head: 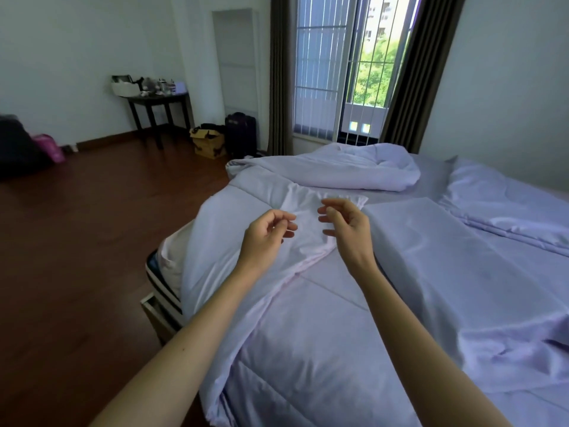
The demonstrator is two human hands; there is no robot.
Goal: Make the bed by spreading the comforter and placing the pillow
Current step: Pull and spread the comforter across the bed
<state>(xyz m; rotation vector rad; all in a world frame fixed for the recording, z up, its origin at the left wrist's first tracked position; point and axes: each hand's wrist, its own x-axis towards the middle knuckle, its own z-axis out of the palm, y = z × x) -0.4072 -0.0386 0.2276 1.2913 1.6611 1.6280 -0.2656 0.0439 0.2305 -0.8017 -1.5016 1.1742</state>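
A pale lilac quilted comforter point(311, 343) lies rumpled over the bed, bunched into a roll point(348, 171) at the far end near the window. A thin white cloth point(308, 223) lies on top of it under my hands. My left hand point(266, 238) and my right hand point(346, 224) hover just above that cloth, fingers loosely curled and apart, holding nothing. A lilac pillow point(505, 198) rests at the right by the wall. The mattress corner point(167, 266) shows bare at the bed's left edge.
Dark wooden floor point(92, 241) spreads to the left of the bed. A black side table point(160, 109) with clutter, a cardboard box point(209, 141) and a dark suitcase point(241, 135) stand along the far wall. A barred window point(348, 66) with dark curtains is behind the bed.
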